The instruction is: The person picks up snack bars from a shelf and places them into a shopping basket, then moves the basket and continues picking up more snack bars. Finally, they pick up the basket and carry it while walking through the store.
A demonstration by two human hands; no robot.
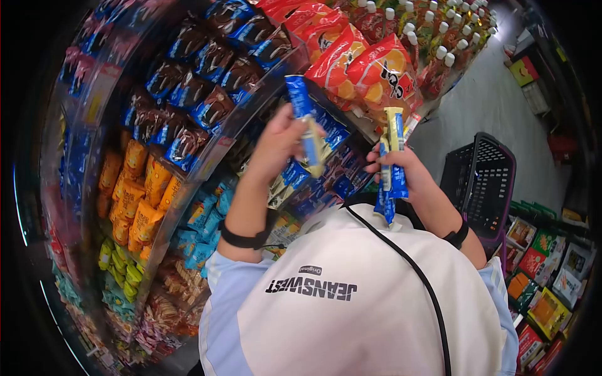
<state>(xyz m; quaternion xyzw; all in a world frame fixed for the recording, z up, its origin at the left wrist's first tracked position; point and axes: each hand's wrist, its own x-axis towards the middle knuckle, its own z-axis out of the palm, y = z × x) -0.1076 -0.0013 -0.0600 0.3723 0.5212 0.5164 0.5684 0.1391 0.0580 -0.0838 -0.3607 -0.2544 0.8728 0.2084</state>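
Observation:
Blurred by motion, my left hand [276, 144] is closed around a long blue and cream snack packet [296, 94], held upright over a shelf of similar blue packets [332, 128]. My right hand [411, 166] grips several slim blue and pale yellow packets [395, 122] in front of my chest, just right of that shelf. The two hands are apart. Both wrists carry black bands. The lower ends of the right-hand packets hang near the top of my white shirt.
Tiered shelves at left hold dark cookie packs [213, 56], orange packs [147, 219] and light blue packs [204, 219]. Red bags [382, 72] and white-capped bottles [439, 56] stand ahead. A black basket [486, 182] is at right, near boxed goods [549, 313].

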